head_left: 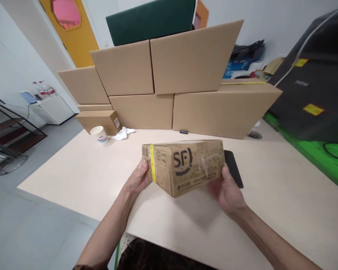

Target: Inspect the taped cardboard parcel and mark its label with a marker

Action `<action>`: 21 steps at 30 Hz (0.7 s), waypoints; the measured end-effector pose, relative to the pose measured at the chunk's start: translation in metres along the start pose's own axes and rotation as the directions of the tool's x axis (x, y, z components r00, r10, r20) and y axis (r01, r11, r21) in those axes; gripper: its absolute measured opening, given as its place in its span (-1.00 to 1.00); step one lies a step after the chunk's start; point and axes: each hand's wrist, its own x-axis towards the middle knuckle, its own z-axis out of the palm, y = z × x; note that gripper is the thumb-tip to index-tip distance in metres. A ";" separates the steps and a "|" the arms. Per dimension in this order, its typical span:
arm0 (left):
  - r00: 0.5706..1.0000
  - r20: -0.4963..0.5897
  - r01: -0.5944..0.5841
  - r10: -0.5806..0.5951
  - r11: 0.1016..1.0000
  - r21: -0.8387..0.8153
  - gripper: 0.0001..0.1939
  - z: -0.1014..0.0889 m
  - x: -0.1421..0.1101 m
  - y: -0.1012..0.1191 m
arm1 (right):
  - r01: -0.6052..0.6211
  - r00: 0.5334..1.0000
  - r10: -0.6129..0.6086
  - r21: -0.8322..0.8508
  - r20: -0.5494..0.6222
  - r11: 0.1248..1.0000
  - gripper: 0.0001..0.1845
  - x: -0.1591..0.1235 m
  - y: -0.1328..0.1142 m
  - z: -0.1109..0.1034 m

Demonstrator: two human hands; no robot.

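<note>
The printed cardboard parcel (183, 167) is held tilted above the worktop (270, 195) by its ends, grasped between the left hand (138, 180) and right hand (228, 193), so its printed side is presented upward.

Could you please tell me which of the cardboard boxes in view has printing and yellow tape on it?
The small box held between the left hand and right hand; the stacked boxes behind are plain.

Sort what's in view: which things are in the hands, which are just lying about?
In hand:
- small SF carton, lifted off the table, held at its ends by left hand and right hand

Lying about:
- black phone-like slab behind the carton
- paper cup
- crumpled tissue
- stacked big cartons
</note>
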 end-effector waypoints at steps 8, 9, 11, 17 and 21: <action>0.982 0.074 -0.181 0.172 0.975 0.132 -0.46 0.002 -0.006 0.003 | 0.066 0.998 -0.066 -0.077 0.002 0.995 -0.50 0.003 -0.009 0.002; 0.977 0.089 -0.207 0.196 0.968 0.141 -0.52 0.001 -0.006 0.004 | 0.061 0.998 -0.061 -0.071 0.001 0.996 -0.50 0.002 -0.009 0.002; 0.969 0.134 -0.228 0.207 0.959 0.167 -0.58 0.000 -0.005 0.005 | 0.035 0.999 -0.036 -0.038 -0.031 0.999 -0.47 -0.001 -0.007 -0.001; 0.956 0.271 -0.177 0.107 0.953 0.247 -0.33 -0.003 -0.004 -0.002 | -0.017 0.998 0.015 -0.034 -0.058 0.999 -0.35 -0.013 -0.006 -0.001; 0.958 0.284 -0.092 0.034 0.977 0.193 -0.15 -0.003 -0.003 -0.007 | 0.037 0.999 -0.037 -0.109 0.002 0.993 -0.21 -0.025 -0.017 0.005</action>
